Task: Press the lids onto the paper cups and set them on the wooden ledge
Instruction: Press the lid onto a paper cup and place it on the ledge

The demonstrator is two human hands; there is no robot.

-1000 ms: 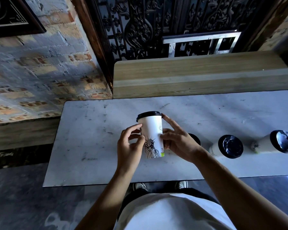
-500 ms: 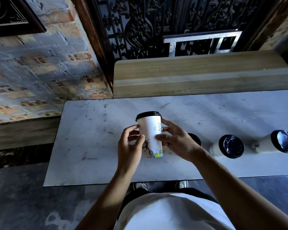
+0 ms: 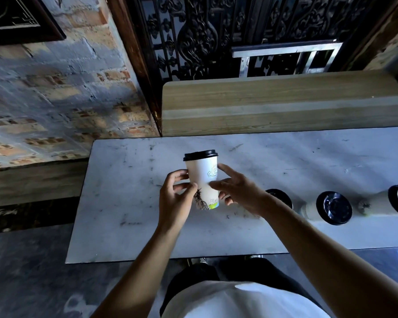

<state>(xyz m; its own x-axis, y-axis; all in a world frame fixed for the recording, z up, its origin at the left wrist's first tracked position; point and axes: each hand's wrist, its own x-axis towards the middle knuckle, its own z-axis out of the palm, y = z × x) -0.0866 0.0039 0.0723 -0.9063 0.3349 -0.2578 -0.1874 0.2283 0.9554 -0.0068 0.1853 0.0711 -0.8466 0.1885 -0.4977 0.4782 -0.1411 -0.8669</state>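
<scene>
We stand at counter (image 3: 133, 226) near edge. Lidded cup (image 3: 203, 180) upright over counter centre, between left hand (image 3: 174, 200) on its left and right hand (image 3: 238, 191) on its right. Three more lidded cups to right in row: first (image 3: 282, 197) partly behind right wrist, second (image 3: 329, 207), third (image 3: 391, 201) at frame edge. Wooden ledge (image 3: 274, 104) behind counter. Brick wall (image 3: 55, 99) at left.

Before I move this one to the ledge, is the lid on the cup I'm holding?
On. The black lid covers the rim of the white cup. Whether it is fully snapped down cannot be told.
</scene>
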